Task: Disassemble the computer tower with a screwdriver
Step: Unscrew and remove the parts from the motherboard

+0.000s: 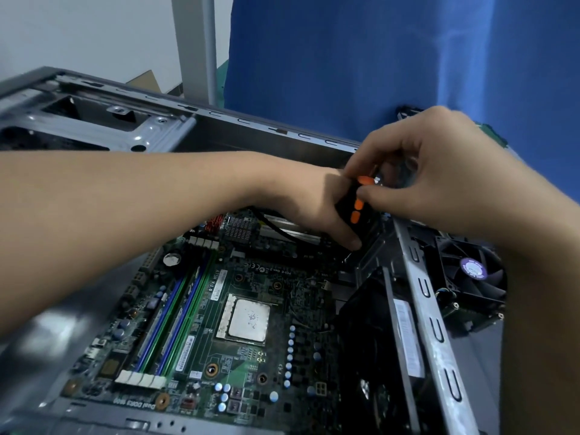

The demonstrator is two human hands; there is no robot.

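Orange-and-black screwdriver (356,208), where's it sitting, anyone see? (A)

Far end of the open computer tower (219,127), handle tilted over the top edge of the green motherboard (251,277), close to the metal rail (439,350) on the right. The tip's hidden behind the left hand (317,205), so I can't tell what it's on. (B)

And the hands? (A)

Both on the handle. The left one reaches in from the left, fingers curled round the lower part. The right hand (439,174) pinches the top end between thumb and fingertips. (B)

Anything else in there? (A)

Bare silver CPU (248,320) mid-board, blue and green RAM slots (171,318) to its left, and a black fan (470,274) just outside the rail. Blue cloth (376,58) hangs behind. (B)
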